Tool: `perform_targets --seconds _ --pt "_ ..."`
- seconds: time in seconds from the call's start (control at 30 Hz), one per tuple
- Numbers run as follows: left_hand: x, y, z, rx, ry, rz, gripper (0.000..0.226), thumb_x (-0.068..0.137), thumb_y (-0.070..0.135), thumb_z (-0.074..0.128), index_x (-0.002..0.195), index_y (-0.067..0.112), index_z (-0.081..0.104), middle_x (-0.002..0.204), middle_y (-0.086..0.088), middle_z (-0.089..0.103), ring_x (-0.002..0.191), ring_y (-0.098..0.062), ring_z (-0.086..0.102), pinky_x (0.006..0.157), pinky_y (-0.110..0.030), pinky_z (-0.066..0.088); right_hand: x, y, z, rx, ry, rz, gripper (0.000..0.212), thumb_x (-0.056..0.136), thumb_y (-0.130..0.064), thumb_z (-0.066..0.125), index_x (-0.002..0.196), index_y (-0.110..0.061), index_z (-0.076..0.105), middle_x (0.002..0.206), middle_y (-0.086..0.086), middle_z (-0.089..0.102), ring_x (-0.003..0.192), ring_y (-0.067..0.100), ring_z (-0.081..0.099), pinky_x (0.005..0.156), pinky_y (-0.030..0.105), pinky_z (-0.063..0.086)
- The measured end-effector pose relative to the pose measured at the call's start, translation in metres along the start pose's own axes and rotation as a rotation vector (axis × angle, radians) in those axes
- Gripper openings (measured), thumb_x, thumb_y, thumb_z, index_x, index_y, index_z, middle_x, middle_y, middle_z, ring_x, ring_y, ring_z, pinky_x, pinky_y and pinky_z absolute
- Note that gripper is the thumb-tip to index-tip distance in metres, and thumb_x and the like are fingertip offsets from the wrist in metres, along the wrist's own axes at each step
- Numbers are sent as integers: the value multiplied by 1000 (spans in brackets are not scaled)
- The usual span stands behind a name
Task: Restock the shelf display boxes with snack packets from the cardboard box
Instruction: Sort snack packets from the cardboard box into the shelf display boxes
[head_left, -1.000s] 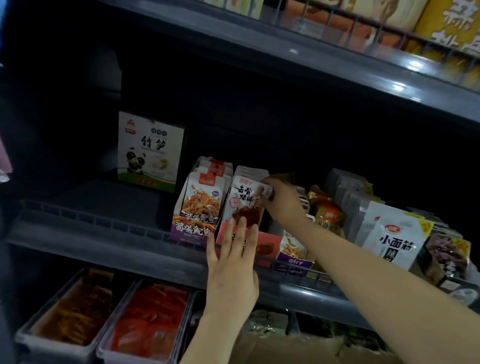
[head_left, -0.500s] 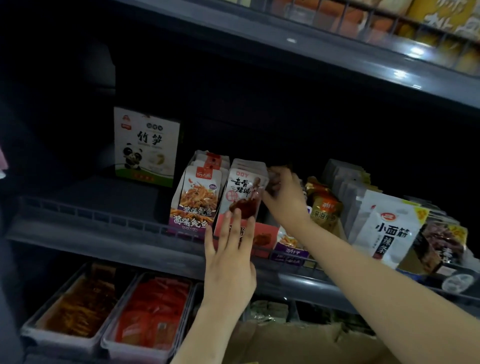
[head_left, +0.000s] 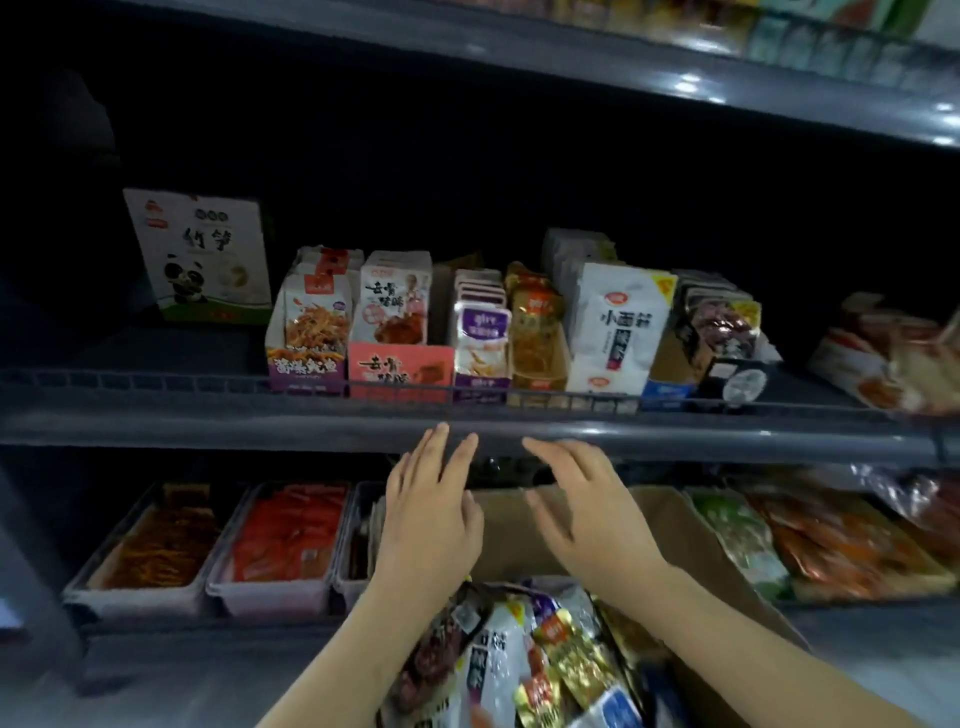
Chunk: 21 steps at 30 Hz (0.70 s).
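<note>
Fingers: those of the left hand (head_left: 428, 512) are straight and slightly spread, those of the right hand (head_left: 592, 512) loosely bent and apart; neither hand holds anything.
Position: both hands hang in front of the shelf rail (head_left: 208, 415), fingertips at its lower edge, apart from each other.
Cardboard box: the box (head_left: 691, 540) lies under and behind the palms, its brown flap rising between the wrists; stiff, matte board.
Snack packets: the loose packets (head_left: 524, 660) are heaped in the box below the wrists; glossy foil and plastic film, flat, crinkled, likely slippery.
Display boxes: just above the fingertips, behind the rail, stand the pink display box (head_left: 400, 366) and the purple display box (head_left: 306, 366), thin printed card with low cut fronts, packets upright inside.
Risk, rail: I judge a hand lifting packets could catch the rail and spill them.
Risk, slip: smooth film may slide out of a loose pinch.
Risk, row: pushing into a full box could tip the upright packets or buckle the thin card.
Risk, mix-up: similar prints in dim light invite the wrong box.
</note>
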<state>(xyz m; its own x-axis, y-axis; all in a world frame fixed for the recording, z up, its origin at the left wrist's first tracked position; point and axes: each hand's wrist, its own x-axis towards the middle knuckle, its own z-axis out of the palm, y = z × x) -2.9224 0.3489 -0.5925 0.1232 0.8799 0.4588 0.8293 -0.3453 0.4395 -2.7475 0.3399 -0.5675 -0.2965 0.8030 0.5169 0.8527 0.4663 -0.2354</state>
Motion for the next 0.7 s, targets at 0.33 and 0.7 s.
perform_targets --seconds 0.33,0.7 --pt "-78 34 31 -2 -395 -90 52 100 25 39 150 27 28 160 1 15 137 -22 37 114 -35 25 -136 19 -3 33 -282 54 43 98 -40 37 132 -20 53 123 -1 55 114 18 53 87 27 49" --pt "-118 30 35 44 -668 -57 43 101 27 42 145 25 40 154 3 30 120 -14 54 101 -28 42 -184 29 -22 25 -580 -30 90 79 -79 -9 113 -35 62 104 -14 67 97 7 59 76 30 46"
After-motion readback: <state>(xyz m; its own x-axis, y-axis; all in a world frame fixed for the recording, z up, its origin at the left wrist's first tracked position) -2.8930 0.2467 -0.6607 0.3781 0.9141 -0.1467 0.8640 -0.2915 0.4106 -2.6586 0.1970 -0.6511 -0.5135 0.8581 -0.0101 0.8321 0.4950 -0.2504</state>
